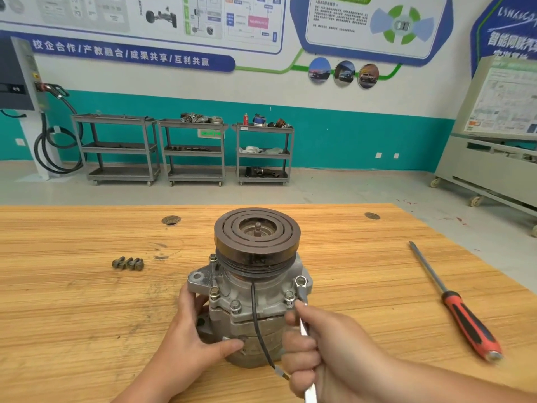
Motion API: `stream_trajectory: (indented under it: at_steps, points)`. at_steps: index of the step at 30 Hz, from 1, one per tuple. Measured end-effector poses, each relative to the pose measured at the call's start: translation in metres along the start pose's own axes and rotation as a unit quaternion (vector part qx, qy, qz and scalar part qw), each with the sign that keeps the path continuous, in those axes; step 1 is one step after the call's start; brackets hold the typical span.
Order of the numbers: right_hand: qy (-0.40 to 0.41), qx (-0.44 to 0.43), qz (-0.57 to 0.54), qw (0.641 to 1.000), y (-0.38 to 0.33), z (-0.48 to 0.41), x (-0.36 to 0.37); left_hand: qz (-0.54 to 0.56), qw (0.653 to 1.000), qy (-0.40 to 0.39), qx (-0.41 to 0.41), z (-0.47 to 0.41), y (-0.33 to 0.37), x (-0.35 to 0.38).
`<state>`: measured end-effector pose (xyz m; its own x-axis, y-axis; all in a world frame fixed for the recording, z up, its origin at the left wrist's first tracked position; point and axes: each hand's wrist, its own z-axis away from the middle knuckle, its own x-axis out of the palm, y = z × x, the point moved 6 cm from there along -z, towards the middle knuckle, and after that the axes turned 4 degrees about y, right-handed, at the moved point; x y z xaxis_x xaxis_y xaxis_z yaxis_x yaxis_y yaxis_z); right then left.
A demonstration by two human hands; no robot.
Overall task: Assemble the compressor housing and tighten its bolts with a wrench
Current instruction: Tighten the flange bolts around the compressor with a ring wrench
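Our left hand reaches in from the lower left and clasps the side of the compressor, thumb laid across its front. Our right hand comes in from the lower right on a bare forearm, its fingers curled round the shank of the wrench, thumb stretched up along it.

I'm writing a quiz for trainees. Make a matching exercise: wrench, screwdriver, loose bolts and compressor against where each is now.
1 wrench
2 screwdriver
3 loose bolts
4 compressor

A on the table, right of the compressor
B held by the left hand
C gripped in the right hand
D on the table, left of the compressor

Pairs: 1-C, 2-A, 3-D, 4-B
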<state>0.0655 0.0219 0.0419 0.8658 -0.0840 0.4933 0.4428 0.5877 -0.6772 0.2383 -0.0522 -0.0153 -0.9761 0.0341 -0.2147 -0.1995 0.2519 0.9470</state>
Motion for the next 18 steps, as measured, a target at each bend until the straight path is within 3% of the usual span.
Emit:
stream_trajectory:
  at_steps: [3, 5, 7, 8, 9, 11, 12, 14, 15, 18]
  points:
    - [-0.008, -0.049, -0.039, 0.998, -0.015, 0.013, -0.001, -0.011, 1.0, 0.001, 0.004, -0.001, -0.001, -0.001]
    - [0.03, -0.111, 0.054, 0.992, -0.032, 0.024, -0.02, -0.015, 1.0, 0.0, 0.011, -0.001, -0.001, 0.0]
    - [0.062, -0.164, 0.212, 0.961, -0.05, 0.032, -0.04, -0.021, 1.0, 0.0, 0.012, -0.001, -0.001, 0.001]
    - [0.064, -0.195, 0.332, 0.921, -0.06, 0.036, -0.044, -0.021, 1.0, -0.001, 0.013, -0.001, -0.001, 0.002]
    - [0.065, -0.23, 0.474, 0.847, -0.071, 0.04, -0.046, -0.022, 1.0, -0.002, 0.015, -0.001, -0.001, 0.002]
    - [0.039, -0.295, 0.698, 0.651, -0.086, 0.045, -0.039, -0.024, 1.0, -0.005, 0.011, -0.001, -0.001, 0.002]
    - [0.024, -0.304, 0.765, 0.567, -0.091, 0.044, -0.037, -0.025, 1.0, -0.005, 0.009, -0.001, -0.002, 0.002]
    - [0.014, -0.313, 0.842, 0.438, -0.099, 0.038, -0.031, -0.026, 1.0, -0.002, 0.007, -0.001, -0.004, 0.0]
    - [0.013, -0.328, 0.856, 0.399, -0.104, 0.035, -0.025, -0.029, 1.0, -0.002, 0.006, -0.001, -0.005, 0.0]
    - [0.002, -0.369, 0.862, 0.346, -0.118, 0.023, -0.007, -0.034, 0.999, -0.001, 0.0, -0.001, -0.005, -0.001]
